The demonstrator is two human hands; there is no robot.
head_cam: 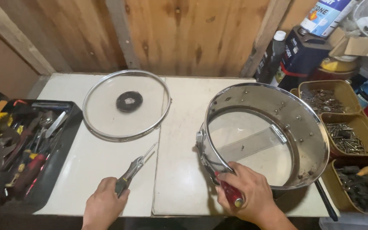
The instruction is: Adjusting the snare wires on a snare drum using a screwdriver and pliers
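Working: a metal drum shell (273, 127) stands tilted on the white bench (179, 183), its open side turned up toward the camera, probably so its near rim and fittings are within reach.
Shell position: right half of the bench, near edge touching the right hand, a strip of snare wires visible through its clear lower head.
Right hand (248, 191): fingers wrapped tight round a red-handled tool (231, 194), pressed against the near rim of the shell, seemingly at a fitting there; the tool's tip is hidden, so its kind cannot be told.
Left hand (105, 204): fingers shut round the grip of slim pliers (133, 168), jaws pointing up and away, held off the work as if kept ready.
Drum hoop with clear head (126, 104): lying flat on the left half of the bench, well apart from the shell, a dark round patch at its centre.
Tool tray (64, 140): black, at the far left, crowded with hand tools, near the left hand.
Yellow bins (341, 91): at the right, just beside the shell, holding screws and small hardware.
Backdrop: wooden wall (192, 34), bottles and cans at the upper right.
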